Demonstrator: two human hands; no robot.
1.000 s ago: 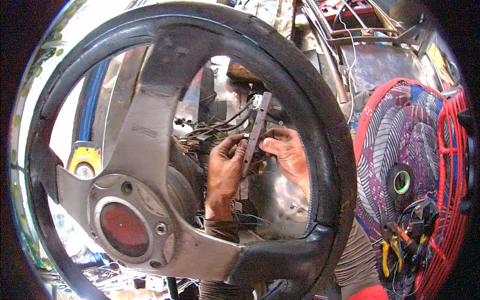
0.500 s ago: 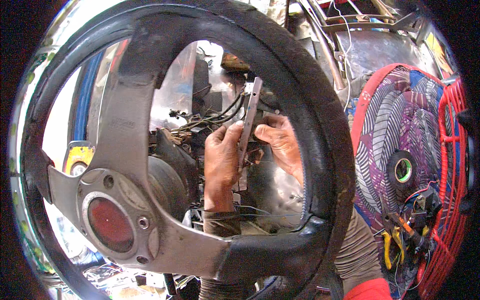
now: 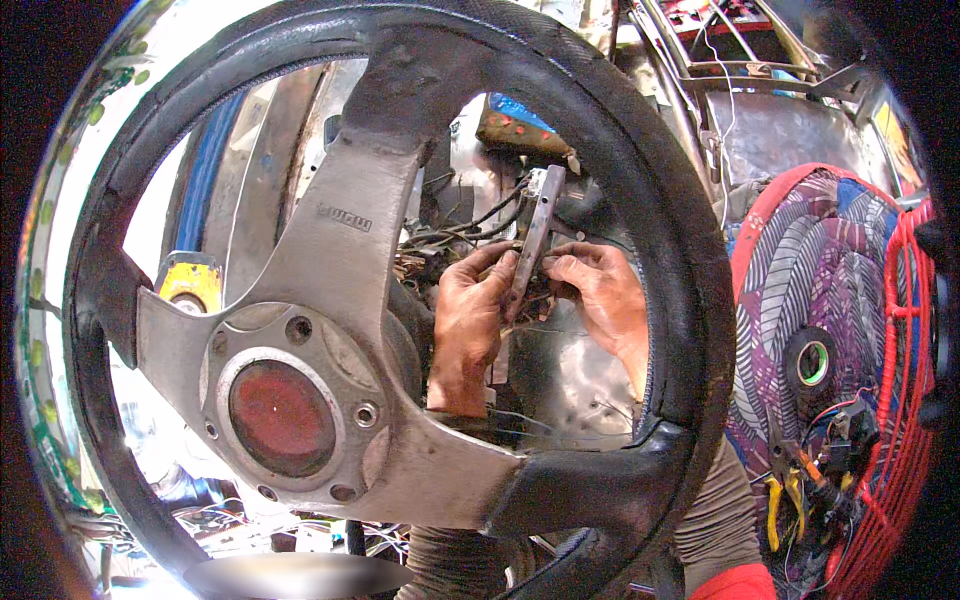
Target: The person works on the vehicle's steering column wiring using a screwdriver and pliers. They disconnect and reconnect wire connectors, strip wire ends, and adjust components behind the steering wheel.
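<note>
Through the openings of a black-rimmed steering wheel [image 3: 690,300] I see both my hands at a narrow upright metal bar [image 3: 536,225] with holes in it. My left hand [image 3: 468,325] is closed at the bar's left edge, thumb and fingertips drawn together there. On the other side, my right hand [image 3: 605,300] pinches thumb against forefinger close to the bar. Whatever sits between the fingers of either hand is too small or hidden. Dark wires [image 3: 470,232] run behind the bar, just above my left fingers.
The wheel's metal spokes and red-centred hub [image 3: 283,417] stand before my forearms. At right, a patterned cloth-covered seat [image 3: 840,260] carries a black tape roll [image 3: 808,357], yellow-handled pliers [image 3: 773,510] and a coil of red cable [image 3: 905,400]. Loose wires lie at lower left.
The view has shifted, so the wheel and my hands appear farther right. My right fingers now come together beside the bar, with the thumb nearer the forefinger.
</note>
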